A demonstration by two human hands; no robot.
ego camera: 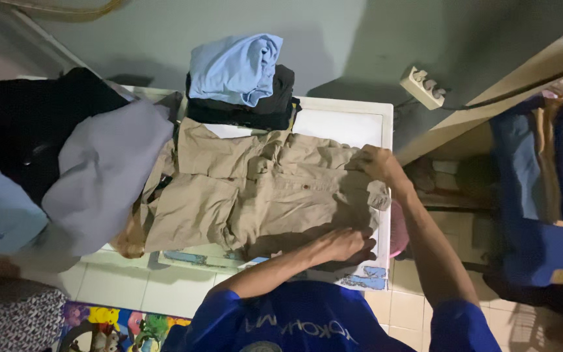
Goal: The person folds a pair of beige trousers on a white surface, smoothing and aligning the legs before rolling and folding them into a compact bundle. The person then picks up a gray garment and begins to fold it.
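Note:
A beige buttoned shirt [255, 195] lies spread across a small white table [353, 120]. My left hand [341, 244] grips the shirt's near edge at the table's front right. My right hand [376, 163] pinches the shirt's far right part, close to the table's right edge. Both arms reach in from below, in blue short sleeves.
A folded stack of a light blue garment [236, 68] on black clothes [255, 107] sits at the table's back. A pile with a grey garment [102, 173] and black cloth [30, 120] lies at left. A power strip [423, 87] hangs on the wall. Hanging clothes [542, 189] fill the right.

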